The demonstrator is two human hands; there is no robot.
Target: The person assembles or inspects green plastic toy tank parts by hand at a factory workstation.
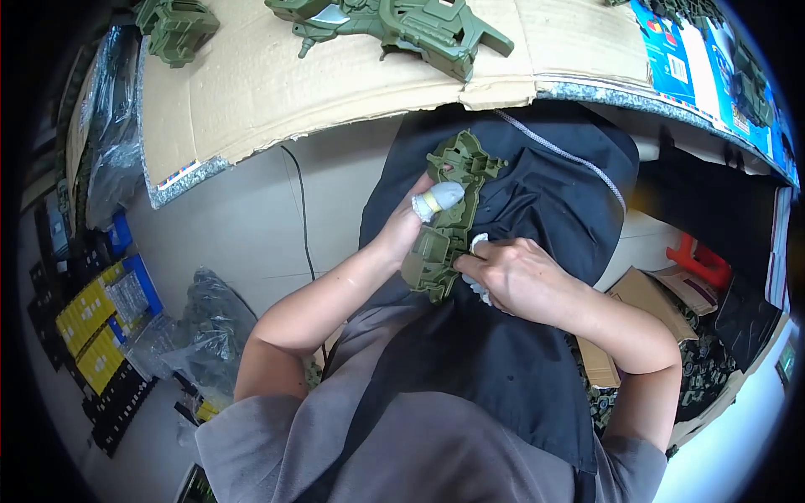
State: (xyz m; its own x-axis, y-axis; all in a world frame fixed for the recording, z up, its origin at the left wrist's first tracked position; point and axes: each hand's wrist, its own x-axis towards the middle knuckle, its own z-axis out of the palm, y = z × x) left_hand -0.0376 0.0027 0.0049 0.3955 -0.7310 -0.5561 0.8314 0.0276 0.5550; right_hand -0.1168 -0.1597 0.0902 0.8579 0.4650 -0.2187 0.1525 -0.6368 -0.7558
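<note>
1. Left fingers (447, 198): wrapped round green shell (457, 220); brace it firmly.
2. Right fingers (472, 267): at its lower right edge; grip hidden, can't tell what's pinched. Go light.
3. Shell's above lap (545, 210), short of desk's (189, 182) near edge; support underneath.

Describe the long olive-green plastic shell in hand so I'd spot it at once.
Below the tan cardboard-covered table, find the black fabric apron. Over it, the fingers of the left hand hold the long olive-green plastic shell. Unlike the olive-green plastic pieces on the table, it's held, with a pale, yellow-banded thumb cover across it.
</note>
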